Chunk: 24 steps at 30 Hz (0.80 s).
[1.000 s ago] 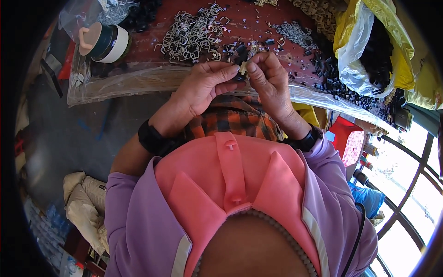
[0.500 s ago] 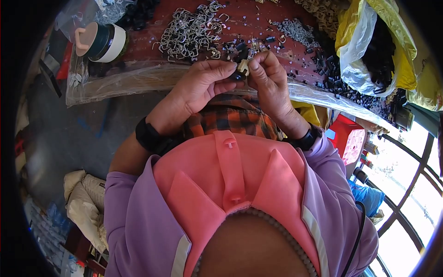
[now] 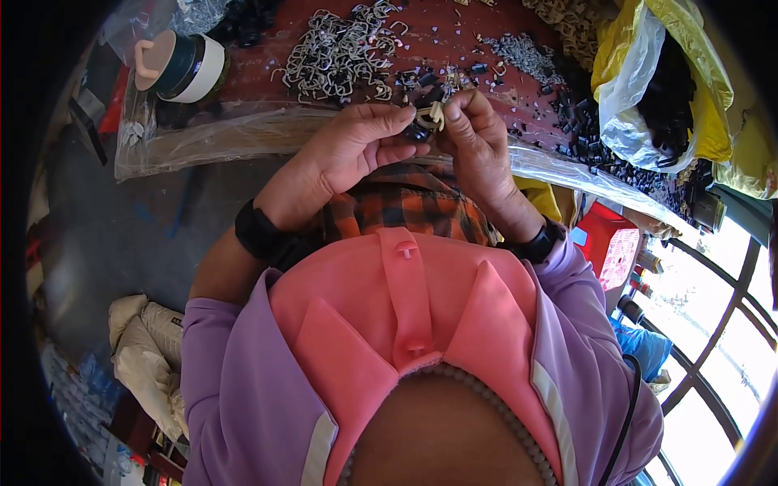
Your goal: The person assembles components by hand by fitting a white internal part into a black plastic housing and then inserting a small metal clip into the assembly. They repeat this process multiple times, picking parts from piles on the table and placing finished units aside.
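Close together at the table's near edge, both my hands work on small parts. My left hand (image 3: 356, 138) pinches a small black part (image 3: 416, 132) between thumb and fingers; its exact kind is too small to make out. Between thumb and forefinger of my right hand (image 3: 480, 144) is a small brass-coloured metal piece (image 3: 437, 115), touching or just beside the black part. My fingers hide some of both parts. Just beyond my hands lies a pile of bent, U-shaped silver metal pieces (image 3: 332, 61).
A lidded green-and-white cup (image 3: 182, 66) stands at the table's left. Small grey metal bits (image 3: 523, 53) lie farther back. Small black pieces (image 3: 587, 146) spread along the right near edge, by a yellow-and-white plastic bag (image 3: 620, 89). A red container (image 3: 608, 243) is below.
The brass-coloured piece has turned and shifted slightly right against the black part. Both hands stay in nearly the same place.
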### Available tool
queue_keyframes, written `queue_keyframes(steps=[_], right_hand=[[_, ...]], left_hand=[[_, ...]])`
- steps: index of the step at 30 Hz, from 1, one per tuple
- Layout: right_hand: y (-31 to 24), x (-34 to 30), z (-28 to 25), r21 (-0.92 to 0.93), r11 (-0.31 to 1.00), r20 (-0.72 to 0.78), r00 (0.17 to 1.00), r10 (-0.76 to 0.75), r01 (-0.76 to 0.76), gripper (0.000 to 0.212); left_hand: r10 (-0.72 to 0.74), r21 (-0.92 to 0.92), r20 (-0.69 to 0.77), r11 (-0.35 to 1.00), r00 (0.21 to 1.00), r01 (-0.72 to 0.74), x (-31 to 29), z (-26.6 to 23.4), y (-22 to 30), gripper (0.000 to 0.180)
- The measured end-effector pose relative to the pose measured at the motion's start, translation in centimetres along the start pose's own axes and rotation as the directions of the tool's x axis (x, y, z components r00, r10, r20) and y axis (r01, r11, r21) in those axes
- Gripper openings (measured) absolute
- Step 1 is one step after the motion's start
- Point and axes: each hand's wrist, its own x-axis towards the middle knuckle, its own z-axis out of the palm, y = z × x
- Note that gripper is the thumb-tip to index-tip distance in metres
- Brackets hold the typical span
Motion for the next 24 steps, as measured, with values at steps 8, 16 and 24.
queue_keyframes(steps=[8, 16, 24], right_hand=[[-0.8, 1.0, -1.4, -0.566, 0.773, 0.248, 0.953, -0.173, 0.287, 0.012], [-1.0, 0.8, -2.3, -0.382, 0.911, 0.204, 0.975, -0.082, 0.157, 0.013], [-1.6, 6.6, -8.2, -0.801, -0.321, 0.596, 0.616, -0.515, 0.506, 0.017]], left_hand=[[-0.002, 0.016, -0.002, 1.0, 1.0, 0.002, -0.2, 0.3, 0.2, 0.016], [-0.014, 0.192, -0.022, 0.981, 1.0, 0.018, -0.3, 0.8, 0.3, 0.019], [0.122, 0.053, -0.033, 0.991, 0.992, -0.12, -0.4, 0.3, 0.7, 0.02]])
